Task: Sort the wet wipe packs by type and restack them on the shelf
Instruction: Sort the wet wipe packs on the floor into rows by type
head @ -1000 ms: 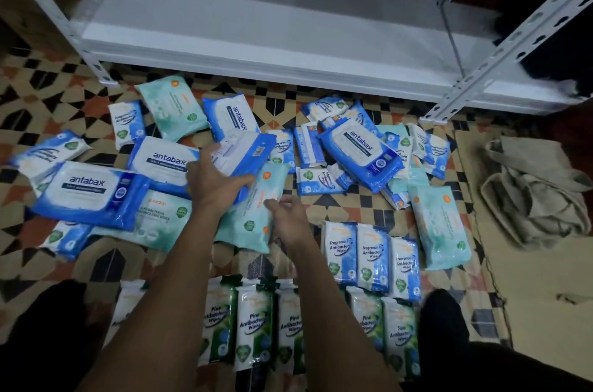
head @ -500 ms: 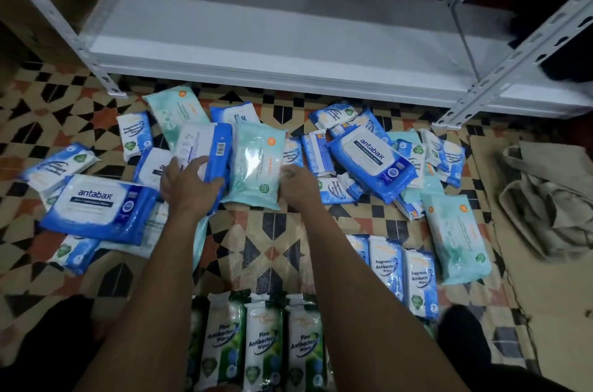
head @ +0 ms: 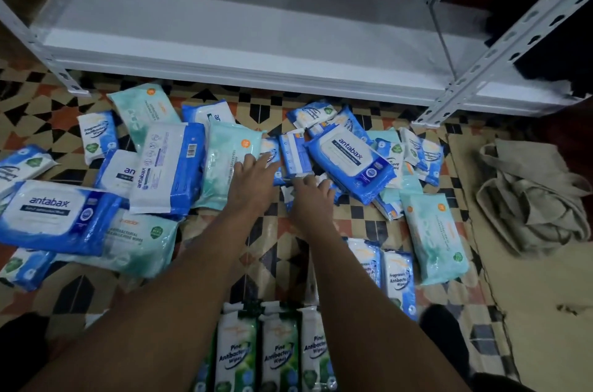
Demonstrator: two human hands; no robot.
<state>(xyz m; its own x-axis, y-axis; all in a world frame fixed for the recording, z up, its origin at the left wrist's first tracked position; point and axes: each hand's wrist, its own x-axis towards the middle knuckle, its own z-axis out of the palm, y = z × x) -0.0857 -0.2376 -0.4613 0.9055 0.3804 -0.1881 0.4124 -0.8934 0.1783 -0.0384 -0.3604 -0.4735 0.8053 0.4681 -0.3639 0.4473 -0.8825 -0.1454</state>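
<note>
Head view: sorting was partly done, as I judged it. The shelf [head: 244, 22] showed no packs on the part in view. Green pine packs [head: 256, 356] stood grouped nearest me, a few blue fragrance packs [head: 385, 273] lined up just right of them. Most packs lay mixed on the tiled floor [head: 276, 237]. My left hand [head: 253, 180] lay flat, fingers straight, on a pale teal pack [head: 224, 164]. My right hand [head: 313, 199] reached the small packs [head: 293, 152]; grip unclear. Stacking was all left.
</note>
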